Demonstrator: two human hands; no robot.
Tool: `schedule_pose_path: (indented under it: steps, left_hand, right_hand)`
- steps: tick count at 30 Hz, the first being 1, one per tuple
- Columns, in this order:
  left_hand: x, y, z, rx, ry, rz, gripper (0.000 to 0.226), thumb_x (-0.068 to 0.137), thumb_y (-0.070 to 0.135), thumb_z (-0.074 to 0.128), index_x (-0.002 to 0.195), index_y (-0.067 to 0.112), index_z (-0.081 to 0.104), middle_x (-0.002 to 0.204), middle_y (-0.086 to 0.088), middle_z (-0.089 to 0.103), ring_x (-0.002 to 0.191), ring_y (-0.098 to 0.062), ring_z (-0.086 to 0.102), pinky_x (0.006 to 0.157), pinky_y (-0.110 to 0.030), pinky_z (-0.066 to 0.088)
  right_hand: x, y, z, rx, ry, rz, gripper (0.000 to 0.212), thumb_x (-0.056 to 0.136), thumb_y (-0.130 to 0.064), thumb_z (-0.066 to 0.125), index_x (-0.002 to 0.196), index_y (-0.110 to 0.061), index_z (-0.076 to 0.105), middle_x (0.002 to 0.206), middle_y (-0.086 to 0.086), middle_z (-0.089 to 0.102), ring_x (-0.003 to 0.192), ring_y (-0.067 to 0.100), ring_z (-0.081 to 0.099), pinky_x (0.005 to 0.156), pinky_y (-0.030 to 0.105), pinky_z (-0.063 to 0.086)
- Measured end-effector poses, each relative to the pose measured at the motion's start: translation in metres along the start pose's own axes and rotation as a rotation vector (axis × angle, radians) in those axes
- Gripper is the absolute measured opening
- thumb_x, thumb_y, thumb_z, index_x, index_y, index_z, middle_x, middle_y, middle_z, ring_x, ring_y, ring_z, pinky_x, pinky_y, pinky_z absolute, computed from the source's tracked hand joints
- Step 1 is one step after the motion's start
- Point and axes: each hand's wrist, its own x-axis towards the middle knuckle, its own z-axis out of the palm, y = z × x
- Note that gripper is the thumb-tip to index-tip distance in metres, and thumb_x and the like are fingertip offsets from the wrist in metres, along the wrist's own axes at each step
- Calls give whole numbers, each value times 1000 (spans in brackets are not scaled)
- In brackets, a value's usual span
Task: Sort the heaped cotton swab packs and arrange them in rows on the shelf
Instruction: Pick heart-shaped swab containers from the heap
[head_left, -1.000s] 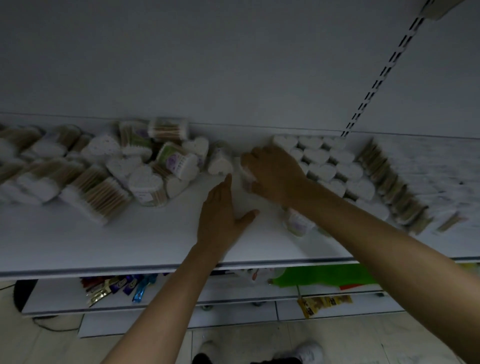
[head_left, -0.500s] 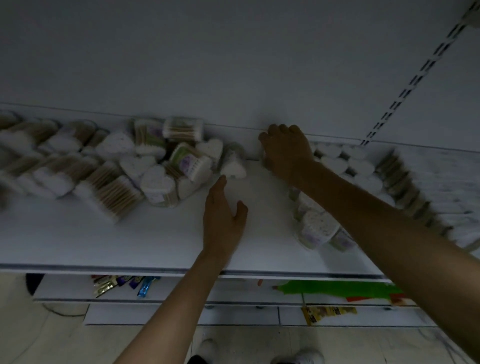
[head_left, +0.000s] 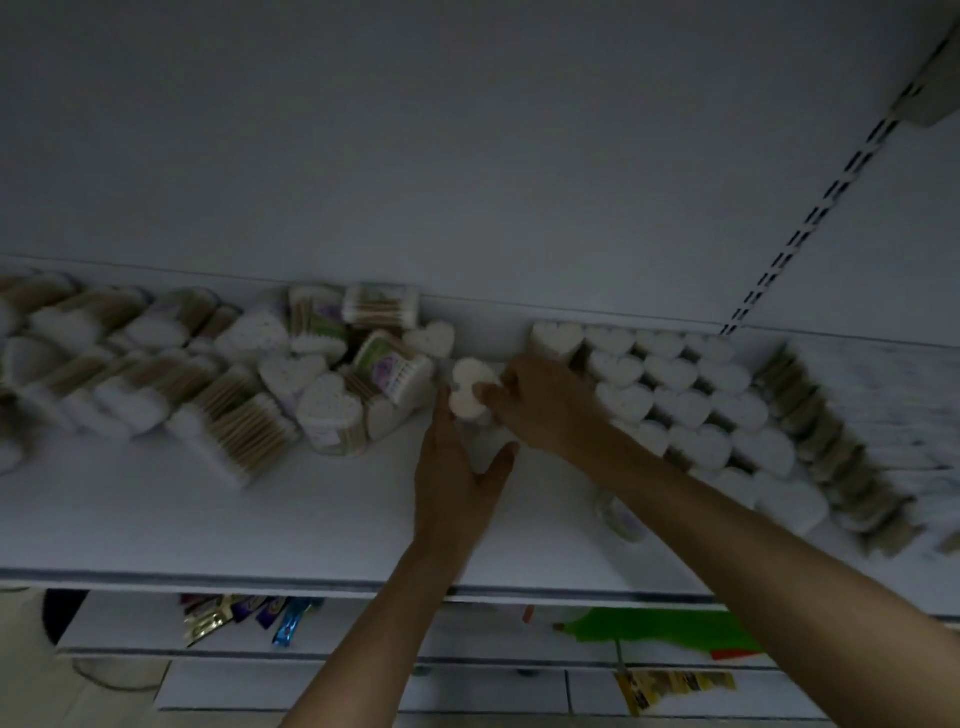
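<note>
A: What is being handled, and where is it?

B: A white heart-shaped cotton swab pack (head_left: 470, 388) is pinched at the fingertips of the right hand (head_left: 545, 405), at the middle of the white shelf (head_left: 156, 519), between the jumbled heap of packs (head_left: 332, 374) on the left and the tidy rows of heart packs (head_left: 675, 395) on the right. The left hand (head_left: 457, 483) is laid open beside it, gripping nothing.

A: How should the step be done well?

B: Probably the pack should be kept upright, carried rightward, and set flush against the last row, lobes matched, without neighbours being knocked.
</note>
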Motion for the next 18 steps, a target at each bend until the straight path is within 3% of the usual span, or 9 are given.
schedule_pose_path:
  steps: [3, 5, 7, 9, 11, 14, 18]
  left_hand:
    - [-4, -1, -2, -10, -54, 16, 65, 80, 20, 77, 131, 26, 38, 116, 15, 57, 103, -7, 58, 77, 0, 41]
    - [-4, -1, -4, 10, -123, 27, 62, 80, 19, 78, 125, 30, 38, 106, 18, 59, 96, -7, 62, 72, -5, 46]
    - [-4, 1, -6, 66, -196, 61, 64, 77, 25, 80, 126, 25, 40, 105, 11, 62, 95, -13, 64, 72, -15, 48]
    - [-6, 1, -6, 121, -254, 100, 70, 74, 33, 78, 132, 20, 41, 111, 8, 59, 97, -9, 59, 77, -14, 43]
    - [-8, 3, -5, 144, -297, 92, 79, 78, 33, 77, 141, 27, 29, 123, 12, 47, 109, -2, 46, 84, -3, 32]
    - [-9, 2, -4, 187, -272, 108, 100, 79, 35, 76, 148, 31, 4, 147, 9, 33, 130, -6, 35, 101, -13, 27]
    - [-11, 4, -5, 237, -246, 117, 100, 82, 41, 72, 152, 24, 4, 156, 2, 28, 139, -13, 29, 106, -19, 24]
  right_hand:
    - [-30, 3, -7, -71, -34, 29, 48, 94, -51, 47, 62, -16, 45, 65, 1, 50, 72, 21, 55, 52, 26, 28]
    - [-42, 7, -17, -278, 36, -53, 46, 94, -52, 44, 77, -12, 56, 80, 4, 59, 80, 24, 57, 58, 27, 31]
    - [-49, 11, -23, -289, 136, -222, 36, 92, -43, 53, 97, -8, 63, 95, 10, 64, 88, 30, 60, 67, 31, 37]
    - [-55, 15, -21, -255, 94, -410, 32, 83, -36, 58, 90, -6, 68, 87, 14, 66, 75, 34, 63, 64, 34, 46]
    - [-59, 22, -11, -275, 3, -487, 38, 79, -35, 50, 89, -4, 70, 88, 15, 66, 73, 34, 63, 61, 39, 52]
    - [-59, 23, -5, -445, -5, -399, 43, 83, -23, 39, 111, -4, 65, 107, 17, 63, 94, 36, 60, 79, 42, 47]
    - [-42, 27, -2, -551, 80, -286, 36, 92, -9, 43, 127, -5, 51, 123, 13, 57, 108, 32, 55, 92, 37, 40]
